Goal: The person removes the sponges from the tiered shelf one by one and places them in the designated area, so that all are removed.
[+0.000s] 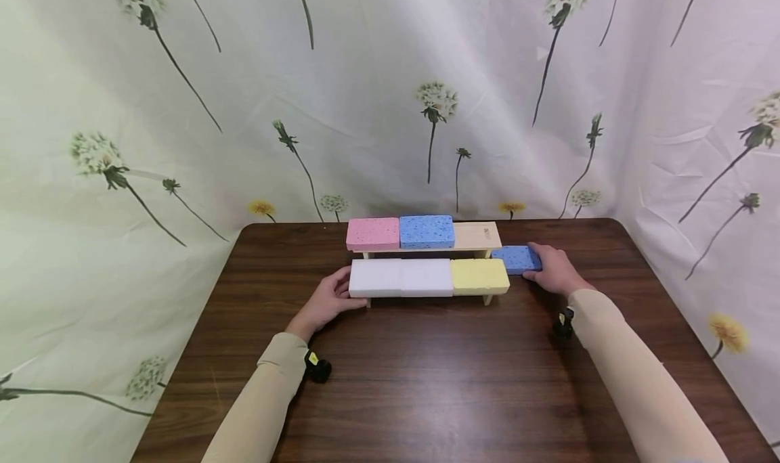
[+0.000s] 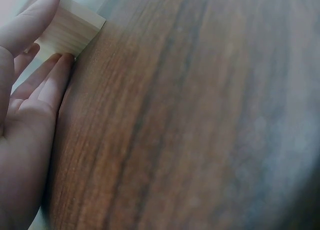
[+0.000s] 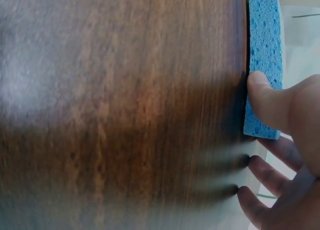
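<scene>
A two-step wooden stand [image 1: 477, 236] rises near the back of the table. Two white sponges [image 1: 401, 278] and a yellow sponge [image 1: 479, 277] lie side by side on its lower front step. On the upper step are a pink sponge [image 1: 373, 234] and a blue speckled sponge [image 1: 426, 231], with bare wood to their right. My left hand [image 1: 329, 298] holds the stand's left end, thumb in front and fingers behind. Beside the stand's right end, my right hand [image 1: 553, 269] grips another blue sponge [image 3: 264, 45], its thumb on the near edge; the sponge lies low at the tabletop.
The dark wooden table [image 1: 439, 382] stretches in front of the stand. Close behind it hangs a white cloth [image 1: 378, 111] printed with dandelions, which also runs along the sides. A small black camera is strapped to each wrist.
</scene>
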Tool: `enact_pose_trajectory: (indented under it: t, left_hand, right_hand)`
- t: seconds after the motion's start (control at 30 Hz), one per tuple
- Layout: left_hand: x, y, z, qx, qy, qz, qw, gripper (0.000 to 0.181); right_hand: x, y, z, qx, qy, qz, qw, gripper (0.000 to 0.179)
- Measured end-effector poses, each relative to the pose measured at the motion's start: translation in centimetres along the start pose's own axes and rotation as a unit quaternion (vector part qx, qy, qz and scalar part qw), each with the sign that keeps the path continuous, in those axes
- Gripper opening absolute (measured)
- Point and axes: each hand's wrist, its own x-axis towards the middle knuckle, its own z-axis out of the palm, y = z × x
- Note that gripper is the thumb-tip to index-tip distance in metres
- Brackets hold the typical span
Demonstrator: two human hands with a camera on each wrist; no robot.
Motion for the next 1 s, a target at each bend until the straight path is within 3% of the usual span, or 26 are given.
enact_pose_trajectory:
  t: [0.57, 0.73, 1.0]
  left_hand:
    - [0.0, 0.0, 0.1, -0.003, 0.000, -0.008, 1.0000, 0.087]
    - [-0.1, 0.0, 0.1, 0.000, 0.002, -0.013, 0.9999, 0.086]
    - [0.1, 0.0, 0.0, 0.005, 0.002, -0.008, 1.0000, 0.087]
  right_hand:
    - [-0.1, 0.1, -0.3, 0.015, 0.002, -0.005, 0.9999, 0.081]
    - [-0.3, -0.2, -1.1, 0.039, 0.000, -0.003, 0.9992, 0.084]
    - [-0.7, -1.9, -2.9, 0.055, 0.026, -0.032, 0.9976, 0.082]
